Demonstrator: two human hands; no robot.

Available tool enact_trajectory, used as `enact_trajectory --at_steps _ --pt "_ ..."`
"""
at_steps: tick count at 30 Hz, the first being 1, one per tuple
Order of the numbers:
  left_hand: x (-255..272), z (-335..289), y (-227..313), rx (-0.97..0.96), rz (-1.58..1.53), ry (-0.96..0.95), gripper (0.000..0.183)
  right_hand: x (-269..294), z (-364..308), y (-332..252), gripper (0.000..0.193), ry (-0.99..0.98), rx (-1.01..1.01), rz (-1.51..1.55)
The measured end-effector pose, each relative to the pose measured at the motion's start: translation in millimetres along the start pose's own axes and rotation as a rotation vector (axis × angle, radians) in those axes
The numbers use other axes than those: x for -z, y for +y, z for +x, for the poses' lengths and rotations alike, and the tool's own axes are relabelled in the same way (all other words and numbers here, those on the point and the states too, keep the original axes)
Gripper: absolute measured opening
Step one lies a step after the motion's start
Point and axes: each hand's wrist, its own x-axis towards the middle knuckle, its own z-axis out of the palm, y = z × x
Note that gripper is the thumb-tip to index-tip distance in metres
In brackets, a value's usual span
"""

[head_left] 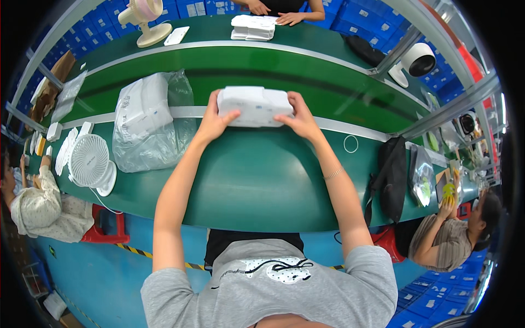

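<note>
Both hands hold a white stack of thin, flat pieces above the far edge of the green worktable. My left hand is closed on its left end, thumb across the near side. At the right end, my right hand grips it the same way. Small print marks the stack's near face, but its exact kind cannot be made out. Left of my hands lies a clear plastic bag with similar white pieces in it.
A white fan stands at the left, a black bag at the right near a white ring. Beyond the green divider, a person's hands rest by another white stack. Seated people are at both sides.
</note>
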Motion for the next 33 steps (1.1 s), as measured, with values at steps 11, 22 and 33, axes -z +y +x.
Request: enact_trajectory --at_steps 11,22,33 --pt "-13.3 -45.8 19.3 -0.063 0.228 -0.254 0.084 -4.0 -76.3 -20.6 0.075 0.008 -0.055 -0.261" --pt "-20.5 -22.4 30.5 0.343 0.077 -0.213 0.065 17.1 -56.8 -40.3 0.058 -0.048 -0.421 0.042" --pt "-30.6 -2.5 40.2 0.595 0.389 -0.371 0.059 30.4 -32.4 -69.0 0.060 -0.279 -0.731 -0.191"
